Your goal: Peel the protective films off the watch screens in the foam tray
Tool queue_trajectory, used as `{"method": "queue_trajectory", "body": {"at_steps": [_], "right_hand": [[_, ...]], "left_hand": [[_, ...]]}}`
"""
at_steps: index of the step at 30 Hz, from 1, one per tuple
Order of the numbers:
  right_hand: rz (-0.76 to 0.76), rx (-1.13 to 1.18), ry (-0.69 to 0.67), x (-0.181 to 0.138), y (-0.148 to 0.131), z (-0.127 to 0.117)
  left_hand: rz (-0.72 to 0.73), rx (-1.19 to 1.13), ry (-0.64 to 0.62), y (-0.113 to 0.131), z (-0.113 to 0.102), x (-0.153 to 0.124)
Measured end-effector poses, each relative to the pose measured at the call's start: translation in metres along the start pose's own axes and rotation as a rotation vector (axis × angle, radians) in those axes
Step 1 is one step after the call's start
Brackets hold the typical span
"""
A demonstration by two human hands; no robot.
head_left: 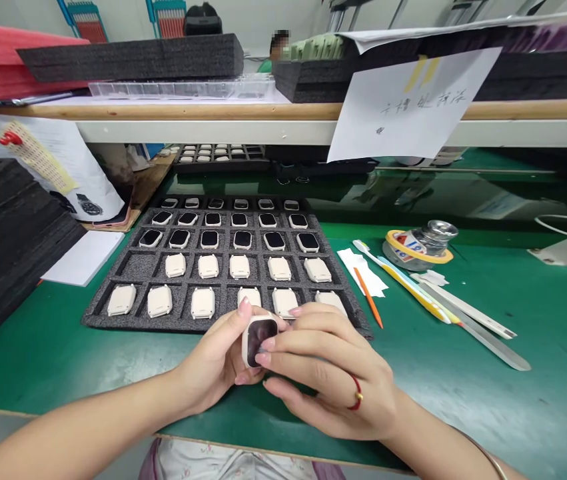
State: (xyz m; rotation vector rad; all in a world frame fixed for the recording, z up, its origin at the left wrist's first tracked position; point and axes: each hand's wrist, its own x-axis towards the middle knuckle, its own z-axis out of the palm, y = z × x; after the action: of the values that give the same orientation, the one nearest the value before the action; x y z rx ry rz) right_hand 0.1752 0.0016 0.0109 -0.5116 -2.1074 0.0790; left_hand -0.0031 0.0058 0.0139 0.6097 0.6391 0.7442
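Near the table's front edge, my left hand (223,350) grips a smartwatch case (262,337) with a pale cream body and a dark screen turned toward me. The thumb is at its upper left edge, and other fingers curl beneath it. My right hand (336,367) reaches over from the right, its fingers apart and two fingertips touching the screen. Its thumb extends below the watch. Just behind both hands lies a black foam tray (138,267) of watch cases. The back rows show dark screens upward; the front rows show cream backs (203,303). One left compartment holds no watch.
To the right lie an orange stick (369,299), a toothbrush (413,287), a metal spatula blade (493,340) and a glass bottle (426,243) with a tape roll. White paper (83,257) lies left. A shelf (203,130) spans overhead; a person (278,50) is behind it.
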Motion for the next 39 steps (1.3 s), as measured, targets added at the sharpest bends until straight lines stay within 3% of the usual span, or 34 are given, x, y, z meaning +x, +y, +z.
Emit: {"method": "queue_trajectory", "body": {"at_steps": [6, 14, 23, 28, 30, 32, 34, 36, 39], "right_hand": [[0.308, 0.102, -0.103, -0.002, -0.003, 0.007], [0.325, 0.225, -0.046, 0.002, 0.0, 0.006], [0.338, 0.156, -0.073, -0.001, 0.002, 0.008], [0.393, 0.06, -0.103, -0.007, 0.006, 0.01], [0.389, 0.029, -0.107, -0.008, 0.007, 0.01], [0.389, 0.014, -0.099, -0.009, 0.007, 0.01], [0.381, 0.008, -0.092, -0.009, 0.005, 0.009], [0.361, 0.01, -0.091, -0.009, 0.004, 0.009], [0.349, 0.011, -0.102, -0.009, 0.002, 0.007]], "left_hand": [[0.066, 0.187, -0.005, -0.008, -0.005, 0.0], [-0.021, 0.06, 0.11, -0.002, 0.001, 0.0], [-0.031, 0.026, 0.073, -0.001, -0.001, 0.002], [-0.019, 0.238, 0.035, 0.017, -0.009, 0.006], [0.096, 0.548, 0.128, 0.036, -0.017, 0.006], [0.234, 1.018, 0.345, 0.059, -0.031, 0.004], [0.33, 1.182, 0.573, 0.083, -0.053, -0.002], [0.396, 1.402, 0.902, 0.103, -0.08, -0.012], [0.354, 1.537, 1.083, 0.122, -0.118, -0.027]]}}
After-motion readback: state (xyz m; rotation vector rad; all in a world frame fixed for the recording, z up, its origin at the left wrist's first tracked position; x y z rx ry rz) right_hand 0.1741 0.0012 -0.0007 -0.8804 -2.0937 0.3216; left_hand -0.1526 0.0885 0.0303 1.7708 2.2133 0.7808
